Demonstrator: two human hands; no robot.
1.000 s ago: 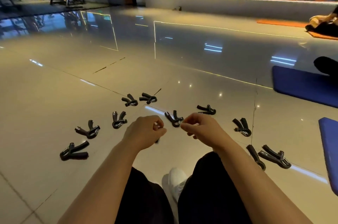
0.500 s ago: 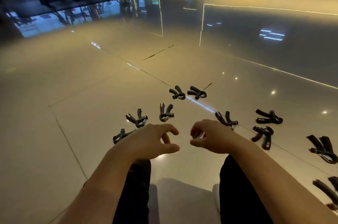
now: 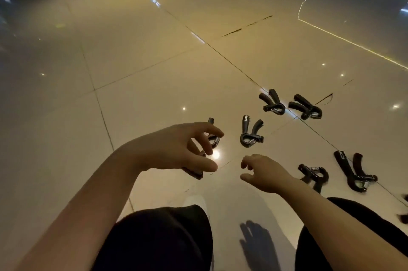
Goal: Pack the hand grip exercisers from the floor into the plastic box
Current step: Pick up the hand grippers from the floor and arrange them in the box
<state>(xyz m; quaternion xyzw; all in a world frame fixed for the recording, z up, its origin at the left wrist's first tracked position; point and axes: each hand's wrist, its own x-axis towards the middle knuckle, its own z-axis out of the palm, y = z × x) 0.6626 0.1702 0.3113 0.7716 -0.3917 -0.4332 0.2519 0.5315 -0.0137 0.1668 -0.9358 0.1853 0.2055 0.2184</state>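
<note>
- Knees [image 3: 159, 237] in dark trousers filled the bottom of the view; the person sat or crouched on the tiled floor [image 3: 132, 71].
- Right hand [image 3: 262, 173] hung just above the floor, fingers loosely curled, holding nothing.
- Left hand [image 3: 176, 149] hovered beside it, fingers spread and bent in a claw, nothing gripped. The two hands were near each other but apart.
- Under the left hand lay a gripper [image 3: 213, 139], mostly hidden by the fingers; whether the fingertips touched it could not be told. A dark bit [image 3: 194, 174] poked out below the thumb, likely another exerciser, unclear.
- Just right of that, second gripper [image 3: 250, 133] lay flat, handles pointing away.
- To the right of the right hand, third gripper [image 3: 314, 176] and fourth gripper [image 3: 355, 171] lay side by side.
- Farther out, fifth gripper [image 3: 272, 102] and sixth gripper [image 3: 305, 109] lay close together on a tile seam.
- All exercisers seen were on the floor; no plastic box was in view.
- Step judged: start of the pick, left hand reaching for the nearest one; packing not begun as far as could be seen.
- Next move likely called for closing the left fingers round the handles under them, lifting, then finding the box, probably out of frame.
</note>
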